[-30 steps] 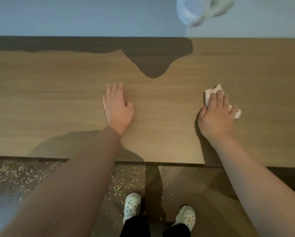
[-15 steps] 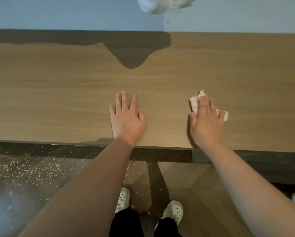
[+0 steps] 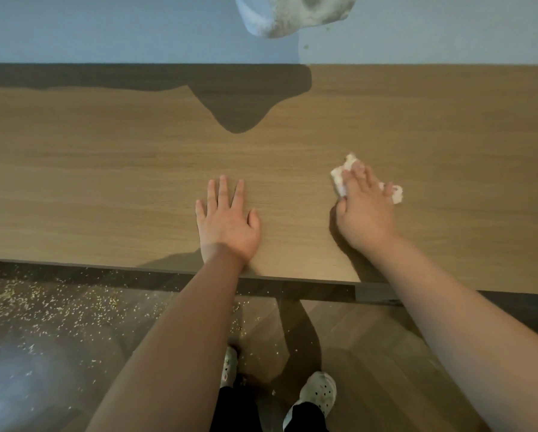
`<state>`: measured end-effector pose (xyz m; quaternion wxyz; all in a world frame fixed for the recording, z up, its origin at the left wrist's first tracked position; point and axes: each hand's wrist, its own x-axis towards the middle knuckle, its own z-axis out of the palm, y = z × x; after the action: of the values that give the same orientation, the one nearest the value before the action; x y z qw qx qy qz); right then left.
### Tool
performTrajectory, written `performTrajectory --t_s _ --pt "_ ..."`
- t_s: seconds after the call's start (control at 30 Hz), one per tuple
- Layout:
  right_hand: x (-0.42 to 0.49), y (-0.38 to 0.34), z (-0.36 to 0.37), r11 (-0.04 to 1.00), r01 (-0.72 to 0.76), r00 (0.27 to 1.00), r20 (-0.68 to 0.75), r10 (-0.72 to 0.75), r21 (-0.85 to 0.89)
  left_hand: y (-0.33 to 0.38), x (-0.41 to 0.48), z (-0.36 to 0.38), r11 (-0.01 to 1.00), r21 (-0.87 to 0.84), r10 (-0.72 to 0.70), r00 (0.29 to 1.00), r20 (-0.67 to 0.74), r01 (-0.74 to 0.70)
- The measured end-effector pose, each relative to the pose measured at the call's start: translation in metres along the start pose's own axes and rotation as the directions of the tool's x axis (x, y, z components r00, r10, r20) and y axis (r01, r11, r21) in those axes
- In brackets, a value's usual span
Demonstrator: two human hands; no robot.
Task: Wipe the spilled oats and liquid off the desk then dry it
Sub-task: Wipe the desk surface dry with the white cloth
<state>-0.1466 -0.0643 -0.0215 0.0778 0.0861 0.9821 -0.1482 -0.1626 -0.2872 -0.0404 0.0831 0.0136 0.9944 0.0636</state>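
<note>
Hands: both lie palm down on the desk, well apart from each other.
Left hand [image 3: 227, 222]: flat on the bare wood, fingers straight and a little spread. It holds nothing, and its wrist is at the near edge of the desk.
Right hand [image 3: 366, 213]: presses down on a white paper towel, fingers mostly straight on top of it, thumb just beside it.
Paper towel [image 3: 339, 179]: a crumpled wad under the right hand's fingers. Bits stick out past the fingertips and on the little-finger side.
Desk [image 3: 105, 182]: light brown wood under both hands. I cannot tell if it is wet or dry.
Oats [image 3: 59, 304]: lots of tiny pale bits on the floor, below the desk edge, to the left of the left arm.
Floor [image 3: 370, 353]: brown wood boards, seen between the two arms.
Shoes [image 3: 319, 392]: white clogs with holes, down between the arms. The left arm hides part of one.
Shadow [image 3: 236, 101]: a dark patch on the desk, far beyond the left hand's fingertips.
White lump [image 3: 292, 14]: soft and fuzzy, against the blue-grey wall [image 3: 105, 26], far past both hands. I cannot tell what it is.
</note>
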Motion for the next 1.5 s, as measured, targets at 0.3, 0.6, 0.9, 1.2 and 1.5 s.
performTrajectory --t_s 0.3,0.6,0.9,1.2,1.5 --pt "0.026 -0.005 0.005 0.973 0.22 0.975 -0.004 -0.221 -0.064 -0.001 0.001 0.001 1.0 0.004 -0.006 1.0 0.002 0.006" --pt "-0.03 -0.03 0.028 0.911 0.404 0.915 0.047 -0.402 -0.083 -0.003 0.002 0.002 1.0 -0.027 0.0 1.0 -0.007 0.0" --pt "0.028 0.005 0.002 0.983 -0.182 0.979 -0.089 0.182 0.016 -0.003 0.0 0.002 1.0 -0.029 0.003 1.0 -0.018 -0.004" --pt "0.022 0.034 -0.005 0.986 0.124 0.992 0.046 -0.12 -0.112 -0.003 -0.001 -0.001 0.999 -0.045 0.006 1.0 -0.016 -0.007" --pt "0.02 -0.043 0.023 0.929 0.366 0.929 0.079 -0.361 -0.059 -0.002 0.0 -0.002 0.997 -0.075 -0.023 1.0 -0.002 0.022"
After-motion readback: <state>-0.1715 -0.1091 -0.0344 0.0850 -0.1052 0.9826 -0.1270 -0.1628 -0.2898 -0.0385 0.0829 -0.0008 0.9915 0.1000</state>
